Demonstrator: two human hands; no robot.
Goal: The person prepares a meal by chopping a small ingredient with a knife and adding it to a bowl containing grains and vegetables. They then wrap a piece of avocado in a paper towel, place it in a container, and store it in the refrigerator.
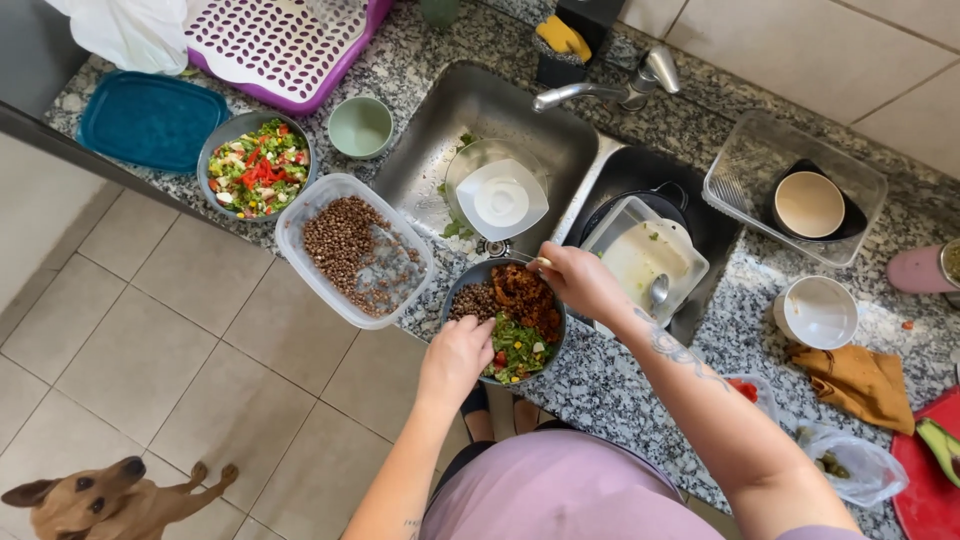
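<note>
Bowl (505, 320) hemmed in: lentil container (352, 250) just left, sink (440, 150) behind, tub (645, 258) right. Open counter (610, 385) lies front-right.

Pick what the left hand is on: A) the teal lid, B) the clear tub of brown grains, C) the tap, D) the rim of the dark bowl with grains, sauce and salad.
D: the left hand rests on the near rim of the dark bowl, apart from the clear tub of brown grains beside it.
</note>
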